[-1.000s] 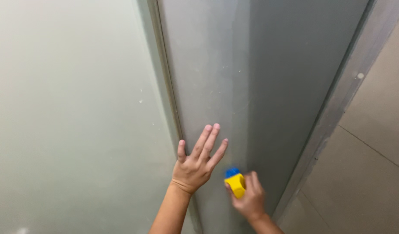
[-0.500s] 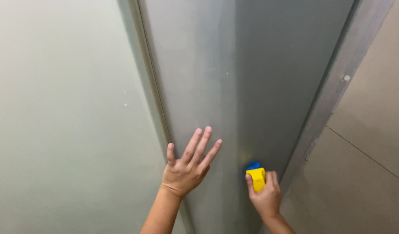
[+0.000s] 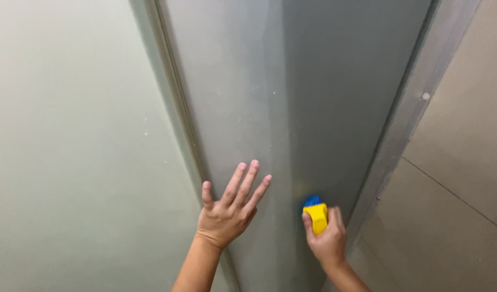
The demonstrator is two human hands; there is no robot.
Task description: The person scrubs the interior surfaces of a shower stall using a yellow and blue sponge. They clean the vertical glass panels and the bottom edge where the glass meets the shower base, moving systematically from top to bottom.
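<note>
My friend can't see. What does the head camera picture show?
A right hand presses a yellow and blue scrubber against a frosted glass panel, while the left hand lies flat on the glass, fingers spread. A tan tiled wall stands at right.

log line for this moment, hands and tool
left hand: flat on frosted glass panel | right hand: holds yellow-blue scrubber against panel

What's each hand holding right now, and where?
Right hand grips the yellow-and-blue scrubber by its yellow body. Left hand holds nothing, flat on the frosted glass panel.
</note>
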